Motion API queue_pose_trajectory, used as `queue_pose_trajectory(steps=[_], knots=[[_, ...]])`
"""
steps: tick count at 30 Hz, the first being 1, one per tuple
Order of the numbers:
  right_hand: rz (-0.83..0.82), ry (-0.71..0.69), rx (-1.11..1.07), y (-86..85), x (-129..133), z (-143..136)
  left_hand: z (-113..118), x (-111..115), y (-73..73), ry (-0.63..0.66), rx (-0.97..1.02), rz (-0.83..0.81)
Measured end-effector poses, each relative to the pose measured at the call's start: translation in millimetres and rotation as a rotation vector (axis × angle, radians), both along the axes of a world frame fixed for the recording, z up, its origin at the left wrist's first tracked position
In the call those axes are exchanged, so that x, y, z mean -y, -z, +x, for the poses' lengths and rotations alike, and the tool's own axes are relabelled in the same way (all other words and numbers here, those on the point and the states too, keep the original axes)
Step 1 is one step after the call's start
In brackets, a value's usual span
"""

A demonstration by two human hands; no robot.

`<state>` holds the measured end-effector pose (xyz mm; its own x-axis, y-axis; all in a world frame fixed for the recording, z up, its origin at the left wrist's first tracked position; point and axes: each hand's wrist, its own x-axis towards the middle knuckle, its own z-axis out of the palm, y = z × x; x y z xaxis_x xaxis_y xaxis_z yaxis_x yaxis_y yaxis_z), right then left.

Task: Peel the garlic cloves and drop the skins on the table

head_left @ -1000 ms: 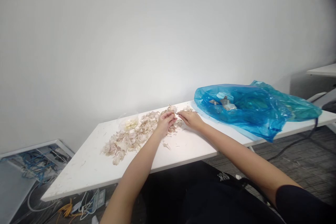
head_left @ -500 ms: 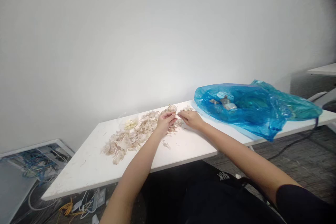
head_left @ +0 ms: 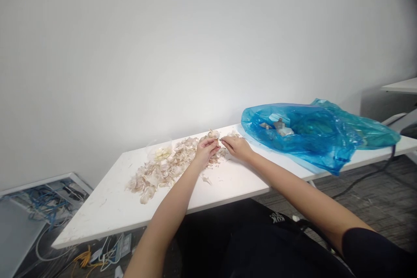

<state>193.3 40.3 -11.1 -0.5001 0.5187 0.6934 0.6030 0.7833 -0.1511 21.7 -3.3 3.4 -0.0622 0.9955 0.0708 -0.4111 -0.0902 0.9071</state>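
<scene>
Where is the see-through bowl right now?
In the head view, the see-through bowl stands left of centre, near the back edge of the white table, just behind the heap of garlic skins and to the left of the person's left hand.

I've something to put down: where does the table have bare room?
Barest: the left end of the table, beside the peels, and the strip between right hand and front edge. Crowded: around the left hand, the tub and the blue bag.

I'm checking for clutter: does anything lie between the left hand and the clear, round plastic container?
Yes: a loose heap of pale, papery peelings on the white table lies between the left hand and the clear plastic container. Nothing visible stands above the heap there.
</scene>
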Motion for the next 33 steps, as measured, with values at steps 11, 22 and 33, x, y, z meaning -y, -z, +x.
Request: queue_pose_trajectory(steps=[11,22,33], knots=[[-0.036,-0.068,0.004,-0.1,-2.5,1.3,-1.4,-2.1,2.9,0.005,0.007,-0.005],[-0.008,-0.066,0.008,1.1,-3.9,1.9,-1.5,-1.8,3.3,-0.007,-0.006,-0.002],[0.026,-0.066,0.009,2.2,-6.8,3.9,-0.1,-1.8,3.8,0.015,-0.008,-0.013]])
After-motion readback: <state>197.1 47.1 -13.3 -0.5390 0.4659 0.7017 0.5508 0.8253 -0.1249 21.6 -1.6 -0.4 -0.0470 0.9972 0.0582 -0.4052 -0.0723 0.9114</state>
